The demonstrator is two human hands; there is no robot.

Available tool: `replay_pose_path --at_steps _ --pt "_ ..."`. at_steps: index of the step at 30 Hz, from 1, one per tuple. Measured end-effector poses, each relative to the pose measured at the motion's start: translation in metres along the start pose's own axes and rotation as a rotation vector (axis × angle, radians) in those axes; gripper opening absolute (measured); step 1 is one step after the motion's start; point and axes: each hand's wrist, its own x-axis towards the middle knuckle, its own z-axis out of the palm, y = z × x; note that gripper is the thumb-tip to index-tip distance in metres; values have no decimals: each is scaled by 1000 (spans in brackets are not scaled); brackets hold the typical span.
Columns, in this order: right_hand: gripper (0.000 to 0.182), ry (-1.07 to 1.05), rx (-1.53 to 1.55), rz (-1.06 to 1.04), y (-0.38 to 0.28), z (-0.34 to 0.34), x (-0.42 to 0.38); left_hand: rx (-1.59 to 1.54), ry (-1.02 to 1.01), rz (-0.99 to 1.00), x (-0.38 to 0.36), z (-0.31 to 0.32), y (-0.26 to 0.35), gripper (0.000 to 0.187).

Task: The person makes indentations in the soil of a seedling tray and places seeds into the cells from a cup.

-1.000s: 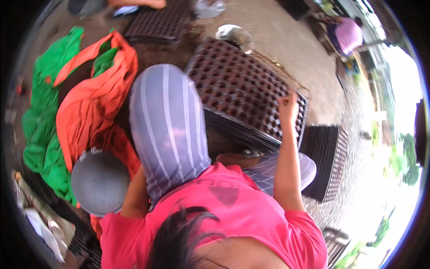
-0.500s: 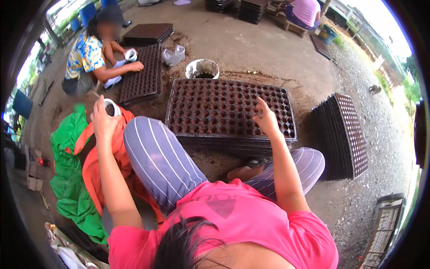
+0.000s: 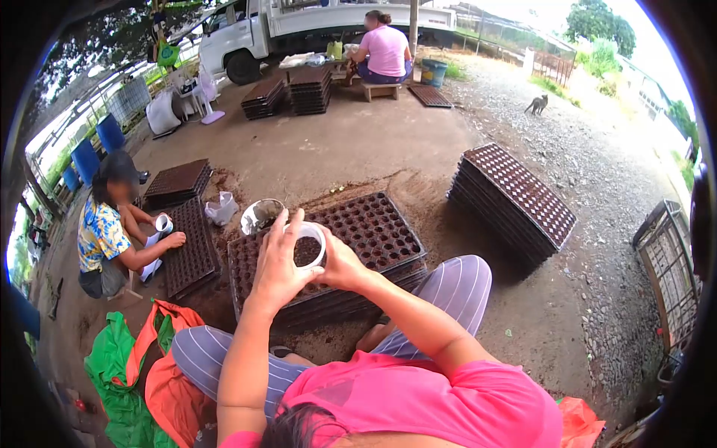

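A white cup [image 3: 320, 237] with dark grains inside is between my two hands, above a stack of dark seedling trays [image 3: 373, 231]. My left hand [image 3: 280, 265] is wrapped round the cup's left side. On its right side, my right hand [image 3: 342, 263] grips the cup too. The top tray's round cells hold dark brown soil. Behind the cup, a white bucket [image 3: 261, 215] with a stained inside stands against the tray stack.
A co-worker [image 3: 112, 231] sits at the left by another tray stack [image 3: 190, 250], holding a white cup. A tall tray stack [image 3: 511, 209] stands at the right. Farther back are a seated person [image 3: 386, 52], a white truck [image 3: 299, 19] and a cat [image 3: 536, 104]. Cloths [image 3: 119, 373] lie at left.
My left hand has brought the cup from the left to over the trays. My right hand has left the tray surface and taken hold of the cup. The view has tilted up and turned right.
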Motion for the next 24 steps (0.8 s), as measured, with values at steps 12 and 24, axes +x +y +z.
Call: replay_pose_path --at_steps 12,24 --pt "85 -155 -164 -99 -8 -53 -13 -634 148 -115 -31 17 -48 130" --pt "42 -60 -200 177 49 -88 52 -738 85 -236 13 50 -122 135"
